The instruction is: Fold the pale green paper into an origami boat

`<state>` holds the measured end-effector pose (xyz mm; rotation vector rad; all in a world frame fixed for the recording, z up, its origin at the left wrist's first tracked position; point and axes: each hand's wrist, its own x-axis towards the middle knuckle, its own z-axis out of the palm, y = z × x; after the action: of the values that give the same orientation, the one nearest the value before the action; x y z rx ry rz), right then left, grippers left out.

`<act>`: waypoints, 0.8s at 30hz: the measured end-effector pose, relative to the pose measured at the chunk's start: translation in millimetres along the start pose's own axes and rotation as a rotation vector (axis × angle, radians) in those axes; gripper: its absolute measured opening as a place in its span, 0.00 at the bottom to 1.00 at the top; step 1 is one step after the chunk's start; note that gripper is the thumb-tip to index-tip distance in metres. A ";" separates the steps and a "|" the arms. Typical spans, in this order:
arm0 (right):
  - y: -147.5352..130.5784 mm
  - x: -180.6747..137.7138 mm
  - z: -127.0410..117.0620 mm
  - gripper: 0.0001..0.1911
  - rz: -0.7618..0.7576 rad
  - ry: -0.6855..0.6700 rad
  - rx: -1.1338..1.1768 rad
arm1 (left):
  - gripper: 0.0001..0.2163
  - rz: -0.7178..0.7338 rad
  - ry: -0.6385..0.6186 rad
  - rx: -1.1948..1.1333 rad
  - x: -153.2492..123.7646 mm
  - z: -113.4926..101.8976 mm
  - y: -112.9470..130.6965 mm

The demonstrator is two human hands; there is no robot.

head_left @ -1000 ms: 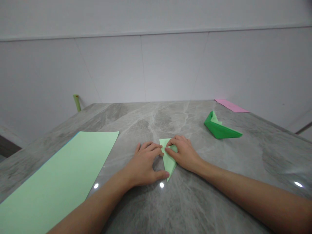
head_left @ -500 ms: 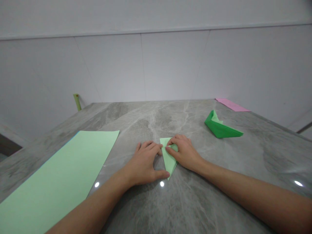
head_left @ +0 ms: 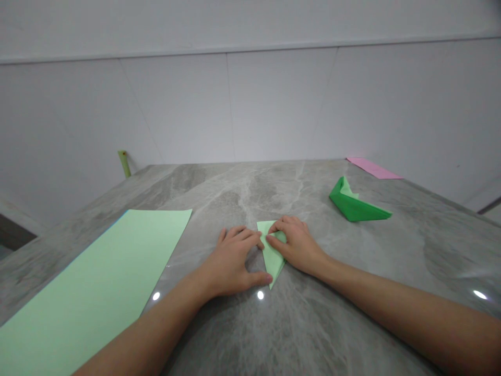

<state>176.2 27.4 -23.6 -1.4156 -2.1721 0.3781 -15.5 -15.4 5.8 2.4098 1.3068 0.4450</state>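
A small piece of folded light green paper (head_left: 271, 261), narrowing to a point toward me, lies on the marbled grey table. My left hand (head_left: 235, 261) rests along its left edge, fingers spread, with the thumb touching near the lower tip and the index finger near the upper left side. On the paper's right side, my right hand (head_left: 294, 243) pinches a flap between thumb and index finger. Its other fingers curl over the upper right part and hide it.
A stack of large light green sheets (head_left: 105, 277) lies at the left. A folded darker green paper figure (head_left: 358, 206) sits at the right, with pink paper (head_left: 373, 168) behind it by the wall. A yellow-green strip (head_left: 124, 163) stands at the far left table edge.
Almost nothing differs. The left index fingertip has shifted slightly to the right over the paper's edge, while the right hand keeps its pinch in the same place.
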 end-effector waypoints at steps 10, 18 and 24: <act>0.1 0.2 -0.9 0.06 -0.004 -0.018 -0.006 | 0.09 -0.007 0.043 0.118 0.4 4.1 8.2; -1.5 -1.9 -2.0 0.10 -0.018 0.012 -0.018 | 0.15 -0.013 -0.004 0.143 0.9 0.5 12.1; -6.7 -7.4 -13.2 0.23 -0.100 0.021 -0.109 | 0.16 -0.018 -0.027 0.141 -0.2 -1.1 12.1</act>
<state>180.9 17.2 -11.4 -1.3549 -2.2665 0.2103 -7.3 -21.5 12.3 2.5068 1.3892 0.3240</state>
